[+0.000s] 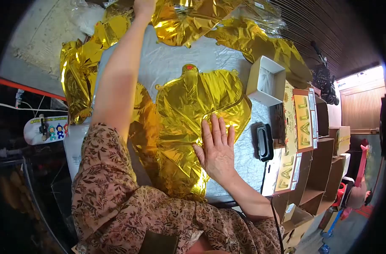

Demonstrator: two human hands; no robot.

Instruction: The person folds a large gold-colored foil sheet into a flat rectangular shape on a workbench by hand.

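Flat on the gold foil balloon in the middle of the table lies my right hand, its fingers spread a little and nothing held. The balloon is uninflated and creased, with a tab bearing a red mark at its top. My left arm stretches far forward; my left hand is cut off by the top edge of the view, near more gold foil, and its fingers are out of sight. Another piece of gold foil lies partly under my left arm.
An open white box and a black oval tray stand right of the balloon on the grey table cover. Farther right are printed FALL packages and cardboard boxes. Gold foil also hangs over the left edge.
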